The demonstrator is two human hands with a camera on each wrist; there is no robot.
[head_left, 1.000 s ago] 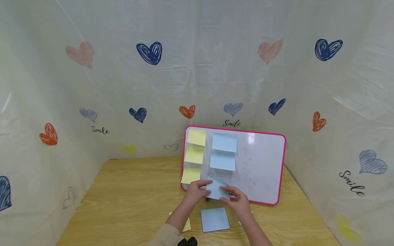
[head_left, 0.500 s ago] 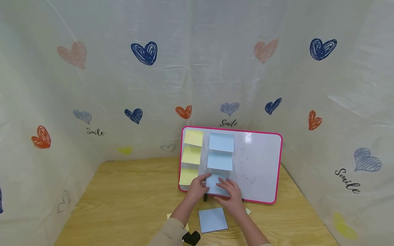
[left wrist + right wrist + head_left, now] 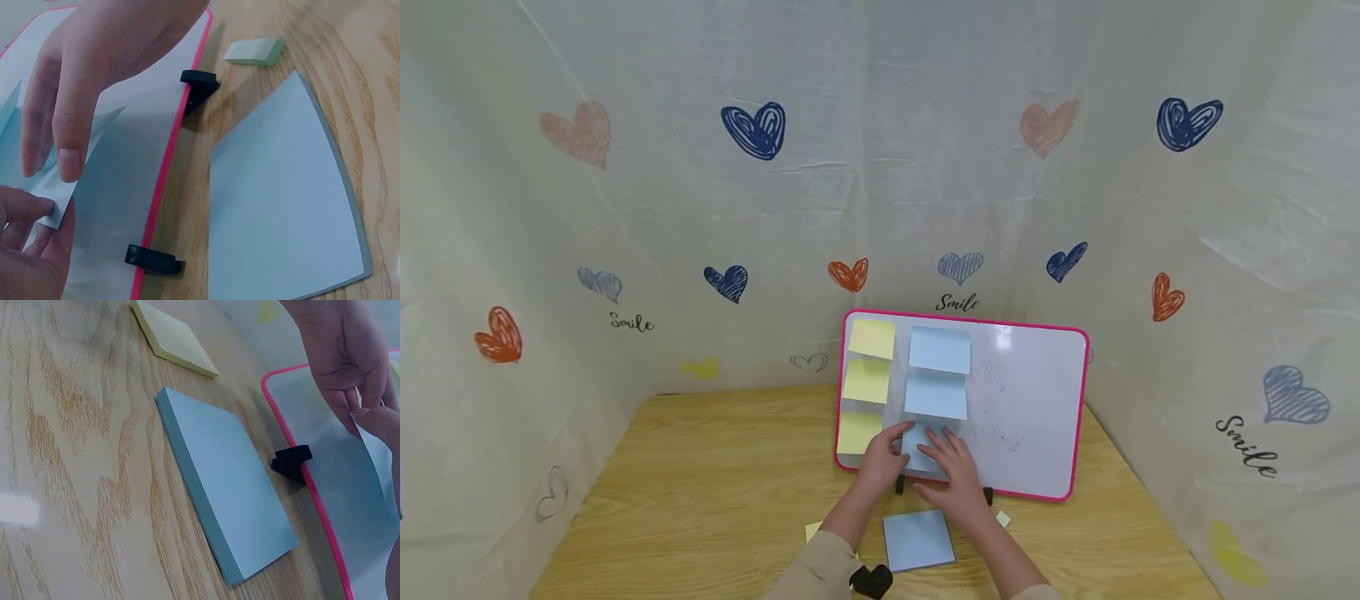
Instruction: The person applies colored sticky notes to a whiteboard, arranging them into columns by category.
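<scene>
A blue sticky note lies against the lower part of the pink-framed whiteboard, below two other blue notes in a column. My left hand pinches its left edge between thumb and fingers; the left wrist view shows the note's corner lifted off the board there. My right hand has its fingers spread, their tips on the upper part of the same note, partly covering it. Left of this column, several yellow sticky notes hang on the board.
On the wooden table in front of the board lies a blue sticky-note pad. A yellow pad is left of it, and a small pale green pad is to the right. Black feet hold the board's lower edge.
Both hands have brought the blue note forward onto the board. My right hand has gone from holding the note's right edge to laying spread fingers on it.
</scene>
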